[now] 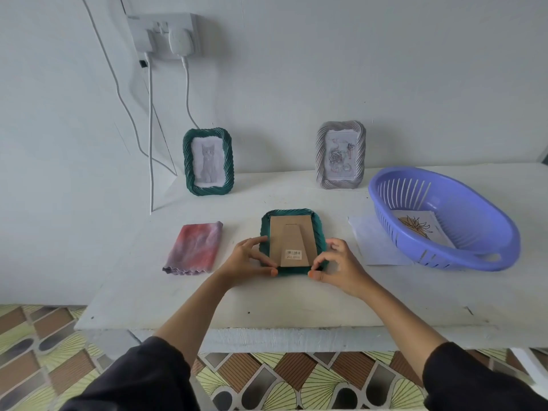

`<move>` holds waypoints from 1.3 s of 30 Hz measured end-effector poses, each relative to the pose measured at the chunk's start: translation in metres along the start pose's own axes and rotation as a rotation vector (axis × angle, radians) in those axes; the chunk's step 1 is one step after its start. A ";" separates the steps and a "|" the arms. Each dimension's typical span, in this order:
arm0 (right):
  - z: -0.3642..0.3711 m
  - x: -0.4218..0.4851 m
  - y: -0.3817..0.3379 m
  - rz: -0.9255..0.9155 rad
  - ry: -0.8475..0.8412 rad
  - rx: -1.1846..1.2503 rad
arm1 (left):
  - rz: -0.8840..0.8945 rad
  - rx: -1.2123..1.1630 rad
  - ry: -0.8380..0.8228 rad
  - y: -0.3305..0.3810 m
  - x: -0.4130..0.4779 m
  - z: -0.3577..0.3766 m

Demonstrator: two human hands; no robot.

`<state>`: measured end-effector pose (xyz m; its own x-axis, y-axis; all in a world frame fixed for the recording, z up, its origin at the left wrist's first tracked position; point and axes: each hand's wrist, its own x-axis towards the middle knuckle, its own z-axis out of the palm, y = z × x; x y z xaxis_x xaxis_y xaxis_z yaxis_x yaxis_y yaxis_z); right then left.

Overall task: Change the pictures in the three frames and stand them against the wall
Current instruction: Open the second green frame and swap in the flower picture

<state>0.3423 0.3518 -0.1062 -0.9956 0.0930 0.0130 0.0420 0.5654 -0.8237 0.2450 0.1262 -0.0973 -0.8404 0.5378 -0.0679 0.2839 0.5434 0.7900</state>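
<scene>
We see a dark green ribbed picture frame (294, 242) lying face down on the white table (267, 304), its brown cardboard back (292, 240) with a barcode sticker facing up. Our left hand (247, 259) curls around the frame's left near corner, thumb on the near edge and fingers on the left rim; our right hand (338, 268) pinches the right near corner, thumb and forefinger closed on it. Beyond this frame, a green frame with a cat drawing (207, 161) and a grey frame with a rose drawing (340, 155) stand against the wall. Left of it lies a folded pink-purple cloth (194, 247); right of it sits a purple slotted plastic basket (444, 221) holding a printed picture (418, 225).
</scene>
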 end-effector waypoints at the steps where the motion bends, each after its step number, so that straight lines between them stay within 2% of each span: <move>1: -0.002 0.001 0.000 0.016 -0.020 0.032 | -0.022 -0.095 0.018 0.002 0.001 0.000; 3: -0.007 0.005 -0.002 0.032 -0.030 0.102 | -0.055 -0.276 0.101 0.004 0.005 0.000; 4: -0.010 0.009 -0.003 0.032 -0.005 0.117 | -0.069 -0.287 0.167 0.004 0.007 0.001; 8: -0.012 0.034 -0.006 0.049 0.206 -0.021 | -0.170 -0.058 0.362 0.007 0.021 0.013; 13: 0.001 0.046 -0.001 0.115 0.225 -0.238 | -0.266 -0.050 0.462 0.016 0.030 0.024; 17: 0.009 0.042 0.005 0.047 0.298 -0.296 | -0.296 -0.101 0.483 0.020 0.031 0.025; 30: 0.010 0.042 0.011 0.020 0.296 -0.325 | -0.371 -0.211 0.528 0.033 0.031 0.025; 39: 0.010 0.044 0.010 0.030 0.285 -0.318 | -0.314 -0.319 0.520 0.046 0.030 0.022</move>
<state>0.2985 0.3533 -0.1199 -0.9325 0.3107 0.1842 0.1389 0.7792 -0.6112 0.2437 0.1816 -0.0765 -0.9957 -0.0369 -0.0850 -0.0926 0.3635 0.9270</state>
